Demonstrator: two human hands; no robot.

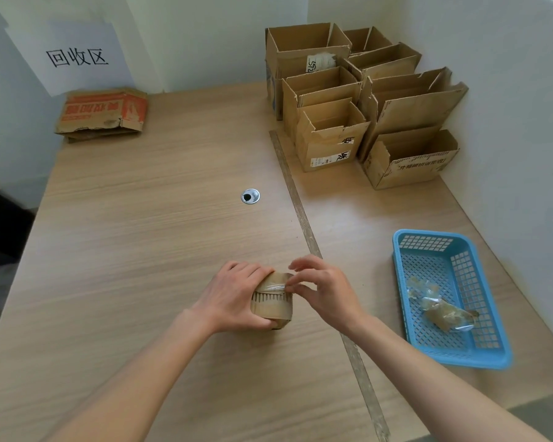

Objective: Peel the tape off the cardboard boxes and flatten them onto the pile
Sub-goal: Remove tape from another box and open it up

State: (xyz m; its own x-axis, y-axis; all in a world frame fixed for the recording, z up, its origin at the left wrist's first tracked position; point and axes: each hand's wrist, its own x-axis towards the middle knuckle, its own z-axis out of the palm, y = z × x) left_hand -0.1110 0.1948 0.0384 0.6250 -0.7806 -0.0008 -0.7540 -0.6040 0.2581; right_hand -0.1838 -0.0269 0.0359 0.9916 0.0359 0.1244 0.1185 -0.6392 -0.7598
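Presently the left hand (237, 295) grips the small box (272, 303); the right hand (320, 287) pinches its tape (273, 286). Peeling toward 3 o'clock likely follows.

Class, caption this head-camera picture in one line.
Left hand grips a small cardboard box while right hand pinches its tape.

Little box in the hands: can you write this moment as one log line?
step: peeling tape | left hand: grips small box | right hand: pinches tape | blue basket: holds peeled tape | flattened pile: far left
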